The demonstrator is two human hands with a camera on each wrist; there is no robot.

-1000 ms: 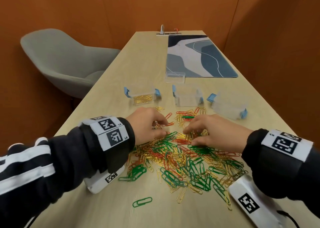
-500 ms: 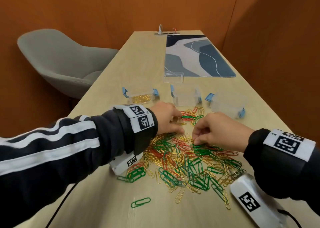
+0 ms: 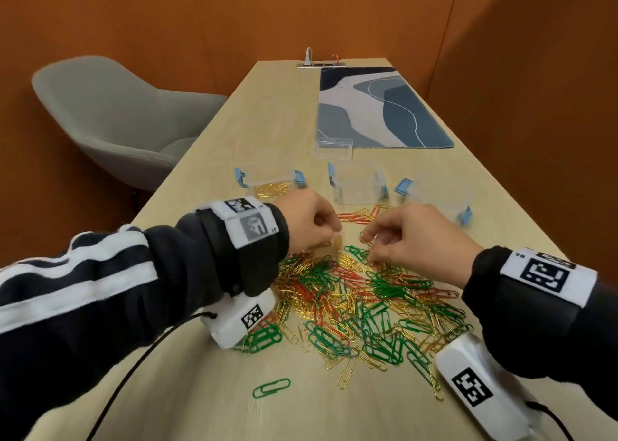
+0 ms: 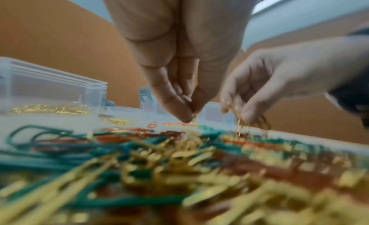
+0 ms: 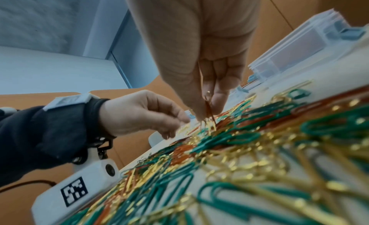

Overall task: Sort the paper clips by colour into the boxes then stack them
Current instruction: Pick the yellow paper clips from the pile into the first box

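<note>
A mixed pile of green, red and gold paper clips (image 3: 361, 293) covers the near table. My left hand (image 3: 334, 236) hovers over its far edge, fingers curled, pinching gold paper clips (image 4: 193, 116) at the fingertips. Right beside it, my right hand (image 3: 368, 243) pinches several gold clips (image 5: 208, 117) that dangle just above the pile (image 5: 239, 149). Three clear boxes with blue latches stand behind the pile: the left box (image 3: 267, 181) holds gold clips, while the middle box (image 3: 356, 186) and the right box (image 3: 441, 196) look empty.
A clear lid (image 3: 334, 147) lies behind the boxes, at the near edge of a blue patterned mat (image 3: 378, 106). One green clip (image 3: 271, 388) lies alone near the front edge. A grey chair (image 3: 117, 119) stands left of the table.
My left hand has moved right and forward to the pile's far edge, close to my right hand. Both hands have lifted slightly with gold clips pinched.
</note>
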